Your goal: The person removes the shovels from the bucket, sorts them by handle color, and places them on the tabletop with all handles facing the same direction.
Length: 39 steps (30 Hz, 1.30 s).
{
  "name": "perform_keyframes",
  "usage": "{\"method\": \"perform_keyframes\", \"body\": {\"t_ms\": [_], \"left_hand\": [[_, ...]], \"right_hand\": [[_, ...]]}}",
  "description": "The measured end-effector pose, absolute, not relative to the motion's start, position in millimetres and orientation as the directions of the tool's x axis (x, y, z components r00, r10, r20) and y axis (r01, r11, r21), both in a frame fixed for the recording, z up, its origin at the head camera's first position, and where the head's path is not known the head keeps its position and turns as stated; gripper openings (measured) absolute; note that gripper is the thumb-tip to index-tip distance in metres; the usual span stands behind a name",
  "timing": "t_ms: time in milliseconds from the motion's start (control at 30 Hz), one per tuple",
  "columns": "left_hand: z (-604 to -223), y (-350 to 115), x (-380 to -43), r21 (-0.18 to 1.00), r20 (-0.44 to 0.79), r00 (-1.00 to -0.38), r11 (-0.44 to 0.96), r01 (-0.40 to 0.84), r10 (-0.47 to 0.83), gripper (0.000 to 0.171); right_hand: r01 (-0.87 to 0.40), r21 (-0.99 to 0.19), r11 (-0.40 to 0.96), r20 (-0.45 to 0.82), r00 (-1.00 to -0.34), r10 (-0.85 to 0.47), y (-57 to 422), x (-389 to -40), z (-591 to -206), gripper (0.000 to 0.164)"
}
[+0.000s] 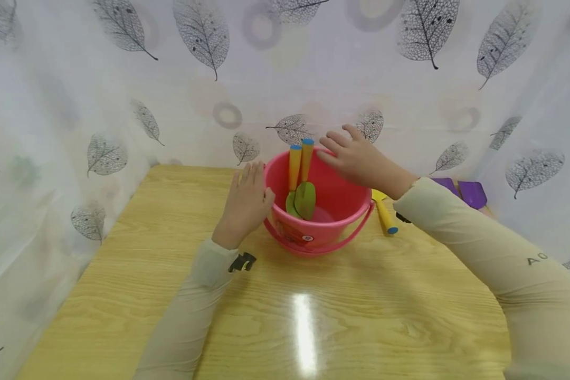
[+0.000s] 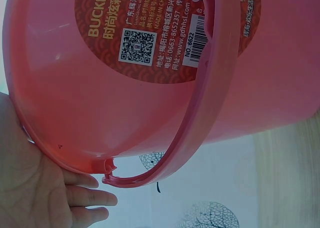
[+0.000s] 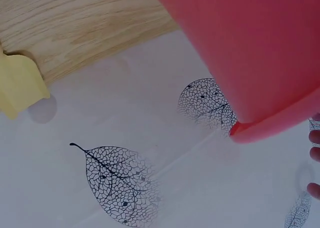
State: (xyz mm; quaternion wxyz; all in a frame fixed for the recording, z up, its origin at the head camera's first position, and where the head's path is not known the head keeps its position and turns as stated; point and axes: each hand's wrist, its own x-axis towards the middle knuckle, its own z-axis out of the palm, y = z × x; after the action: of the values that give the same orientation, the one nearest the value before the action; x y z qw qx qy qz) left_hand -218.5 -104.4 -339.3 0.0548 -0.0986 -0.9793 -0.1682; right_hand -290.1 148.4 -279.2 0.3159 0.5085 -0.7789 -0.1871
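Observation:
A pink bucket point(image 1: 320, 211) stands upright on the wooden table, its handle hanging down in front. Inside lean two toy shovels, a front one point(image 1: 294, 169) and one behind it point(image 1: 306, 161), with yellow-orange handles, blue ends and green heads. My left hand point(image 1: 247, 203) rests against the bucket's left rim, fingers extended; the left wrist view shows its palm point(image 2: 35, 183) beside the rim and the handle joint. Over the bucket's far right rim hovers my right hand point(image 1: 353, 155), fingers spread and slightly bent, holding nothing. In the right wrist view only its fingertips point(image 3: 315, 138) show.
A yellow toy tool point(image 1: 386, 214) with a blue end lies right of the bucket. Purple toy pieces point(image 1: 472, 194) lie farther right, partly behind my right sleeve. A leaf-patterned curtain point(image 1: 185, 116) borders the table point(image 1: 147, 253) at the back and sides.

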Motion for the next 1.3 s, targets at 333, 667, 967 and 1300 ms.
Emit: {"method": "perform_keyframes", "body": {"t_ms": [333,667,967,1300], "left_hand": [[-338,-103,-217,0.330,0.136,-0.973,0.918,0.221,0.186,0.063],[-338,-102,-217,0.341,0.130,-0.975,0.915,0.215,0.180,0.063],[-337,-103,-216,0.346,0.123,-0.978,0.916,0.201,0.168,0.063],[-338,-104,-217,0.346,0.127,-0.978,0.917,0.199,0.165,0.063]], "right_hand": [[-0.665,0.666,0.339,0.201,-0.277,-0.939,134,-309,-287,0.038],[-0.684,0.654,0.323,0.110,-0.336,-0.935,131,-311,-289,0.051],[-0.691,0.643,0.330,0.077,-0.370,-0.926,139,-313,-288,0.042],[-0.658,0.691,0.299,0.025,-0.391,-0.920,143,-315,-298,0.036]]}}
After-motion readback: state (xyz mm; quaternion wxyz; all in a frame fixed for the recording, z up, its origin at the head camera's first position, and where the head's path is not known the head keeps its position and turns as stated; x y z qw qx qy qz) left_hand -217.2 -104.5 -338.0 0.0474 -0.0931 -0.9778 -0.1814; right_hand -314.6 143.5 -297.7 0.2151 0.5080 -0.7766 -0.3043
